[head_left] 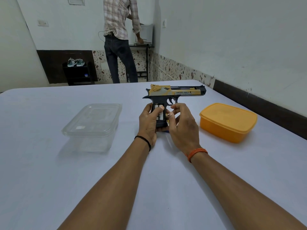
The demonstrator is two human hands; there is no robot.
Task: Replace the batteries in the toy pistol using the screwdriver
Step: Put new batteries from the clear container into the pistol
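The black and yellow toy pistol (176, 93) stands upright above the table, barrel pointing right. Its grip compartment is uncovered, and two white batteries (159, 113) sit inside it. My left hand (148, 123) grips the pistol's handle from the left, thumb lying across the batteries. My right hand (181, 125) curls around the right side of the handle, fingertips by the compartment edge and under the trigger guard. A bit of blue and yellow peeks out beneath the right hand; what it is cannot be told. No screwdriver is plainly visible.
A clear lidded plastic box (93, 123) sits to the left on the white table (49, 163). An orange lidded box (228, 122) sits to the right. A person (119, 39) stands at the far wall, back turned.
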